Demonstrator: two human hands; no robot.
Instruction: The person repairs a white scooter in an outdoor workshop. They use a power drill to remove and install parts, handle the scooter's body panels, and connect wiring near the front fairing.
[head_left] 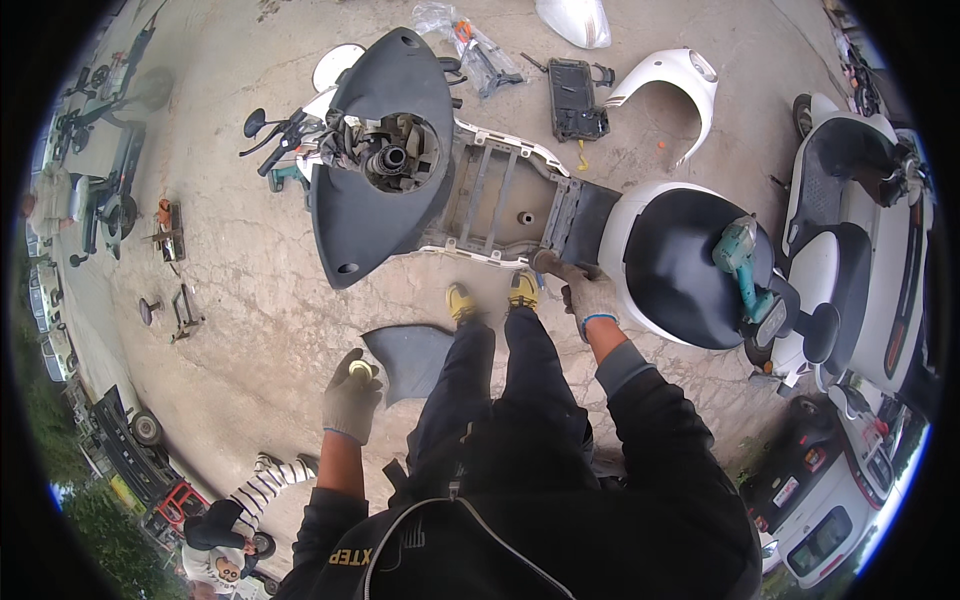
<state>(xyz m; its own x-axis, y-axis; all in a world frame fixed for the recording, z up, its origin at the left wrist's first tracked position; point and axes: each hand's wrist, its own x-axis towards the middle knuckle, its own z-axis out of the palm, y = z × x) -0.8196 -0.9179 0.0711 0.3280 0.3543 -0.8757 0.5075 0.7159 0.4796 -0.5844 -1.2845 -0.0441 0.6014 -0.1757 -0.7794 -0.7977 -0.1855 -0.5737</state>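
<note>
My left hand (350, 398), in a grey work glove, is closed on a small cream-coloured round object (363, 369), low left of centre. My gloved right hand (587, 292) reaches to the right end of the bare scooter frame (497, 200), its fingers extended at the metal edge. A large dark-grey plastic front panel (350, 235) surrounds the exposed steering column (393, 160). Right of my right hand is a black seat (670, 270) on a white body, with a teal power tool (737, 260) lying on it. A loose dark mat (408, 365) lies beside my feet.
A white curved panel (690, 95), black case (572, 95) and bagged parts (480, 55) lie beyond. White scooters (840, 290) and a white vehicle (820, 540) line the right. Small metal parts (180, 310) lie left. Other people (215, 540) are at lower left and far left.
</note>
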